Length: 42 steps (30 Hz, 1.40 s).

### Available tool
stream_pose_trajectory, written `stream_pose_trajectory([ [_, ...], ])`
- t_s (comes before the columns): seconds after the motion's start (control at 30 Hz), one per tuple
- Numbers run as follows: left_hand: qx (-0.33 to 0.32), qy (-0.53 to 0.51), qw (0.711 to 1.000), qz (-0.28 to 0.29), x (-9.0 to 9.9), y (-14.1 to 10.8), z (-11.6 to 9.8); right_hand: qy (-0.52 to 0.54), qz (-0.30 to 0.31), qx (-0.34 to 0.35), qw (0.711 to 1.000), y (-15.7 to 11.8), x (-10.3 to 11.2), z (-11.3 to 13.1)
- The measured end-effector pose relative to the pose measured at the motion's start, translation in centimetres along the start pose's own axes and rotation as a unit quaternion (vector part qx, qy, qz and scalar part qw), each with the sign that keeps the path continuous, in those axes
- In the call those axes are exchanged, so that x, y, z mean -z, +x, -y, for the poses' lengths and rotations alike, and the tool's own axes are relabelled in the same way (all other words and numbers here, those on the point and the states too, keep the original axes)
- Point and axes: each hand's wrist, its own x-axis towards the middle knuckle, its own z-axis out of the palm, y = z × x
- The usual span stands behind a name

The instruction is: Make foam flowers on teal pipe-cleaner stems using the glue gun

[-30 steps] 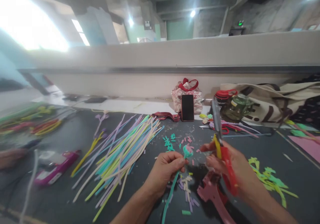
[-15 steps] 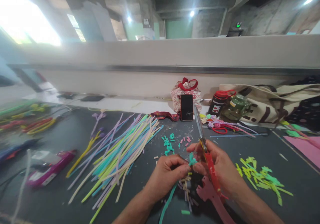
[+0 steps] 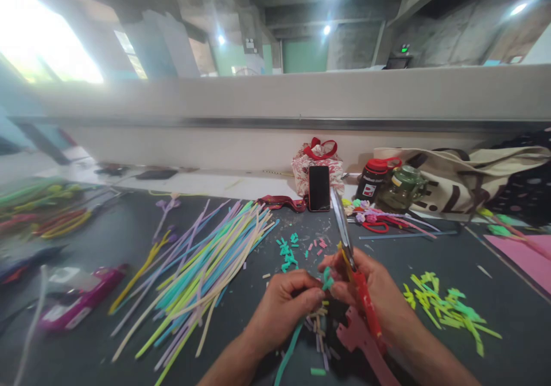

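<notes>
My left hand [image 3: 289,305] is closed, thumb and index finger pinching a teal fuzzy stem [image 3: 289,351] whose tail hangs down toward the front edge. At its upper end a small teal twisted piece [image 3: 328,279] sits between both hands, touched by the fingertips of my right hand [image 3: 370,282]. Red-handled scissors [image 3: 365,297] rest in my right hand, blades pointing up and away. A pink notched tool [image 3: 359,337] lies beneath the right hand. Short cut bits [image 3: 318,323] are scattered below the fingers, with teal bits [image 3: 287,254] beyond the left hand.
Long pastel stems [image 3: 206,271] fan out at left, beside a magenta glue gun [image 3: 81,302]. A phone [image 3: 319,188] leans on a patterned bag [image 3: 316,151]. Behind at right stand a black bottle [image 3: 371,180] and green jug [image 3: 401,188]. Yellow-green pieces [image 3: 447,308] lie right.
The camera view has shifted slightly. Both hands keep nearly the same pose around the teal piece, with the scissors still in my right hand.
</notes>
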Motion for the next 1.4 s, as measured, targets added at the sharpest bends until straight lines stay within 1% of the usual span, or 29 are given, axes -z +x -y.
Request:
stream_pose_trajectory([
  [0.1,-0.010,0.012,1.000,-0.023,0.4,0.1,-0.1,0.023,-0.032,-0.017,0.999,-0.3,0.2,0.0],
  [0.2,-0.033,0.006,0.998,-0.050,0.9,0.1,-0.3,0.014,-0.049,-0.015,0.999,-0.7,1.1,-0.1],
  [0.33,-0.050,0.010,0.996,-0.073,1.0,0.1,-0.5,-0.077,-0.056,0.006,0.995,-1.1,2.7,0.1],
  [0.4,-0.048,0.021,0.996,-0.078,0.9,0.1,-0.5,-0.117,-0.064,0.005,0.991,-1.3,3.1,0.4],
  [0.53,-0.034,0.051,0.994,-0.089,0.3,0.1,-0.4,-0.121,-0.107,0.002,0.987,-1.5,2.3,1.1],
  [0.63,-0.025,0.068,0.993,-0.093,0.1,0.1,-0.5,-0.132,-0.123,-0.018,0.984,-1.4,1.3,1.6],
  [0.73,-0.017,0.071,0.992,-0.099,0.0,0.1,-0.7,-0.135,-0.130,-0.032,0.982,-1.1,0.8,1.5],
  [0.8,-0.006,0.051,0.993,-0.103,0.1,0.2,-0.9,-0.126,-0.135,-0.025,0.983,-0.9,0.7,1.1],
  [0.83,0.003,0.025,0.994,-0.102,0.2,0.2,-1.0,-0.114,-0.137,-0.023,0.984,-0.8,0.7,0.9],
  [0.9,0.029,-0.061,0.993,-0.096,0.6,0.4,-1.2,-0.080,-0.131,-0.031,0.988,-0.7,0.9,0.4],
  [1.0,0.087,-0.202,0.972,-0.082,1.5,0.6,-1.8,-0.041,-0.118,-0.048,0.991,-0.8,1.1,-0.1],
  [1.07,0.119,-0.244,0.960,-0.062,2.0,0.7,-2.2,-0.026,-0.121,-0.047,0.991,-0.9,1.0,-0.1],
  [1.13,0.134,-0.251,0.958,-0.036,2.3,0.7,-2.5,-0.018,-0.126,-0.052,0.991,-1.1,0.9,0.1],
  [1.2,0.139,-0.247,0.959,-0.025,2.2,0.7,-2.5,-0.013,-0.129,-0.055,0.990,-1.2,0.8,0.1],
  [1.3,0.142,-0.237,0.961,-0.030,1.8,0.7,-2.2,-0.006,-0.118,-0.068,0.991,-1.3,0.8,-0.2],
  [1.4,0.147,-0.214,0.965,-0.040,1.4,0.8,-2.1,0.007,-0.091,-0.094,0.991,-1.6,0.9,-0.4],
])
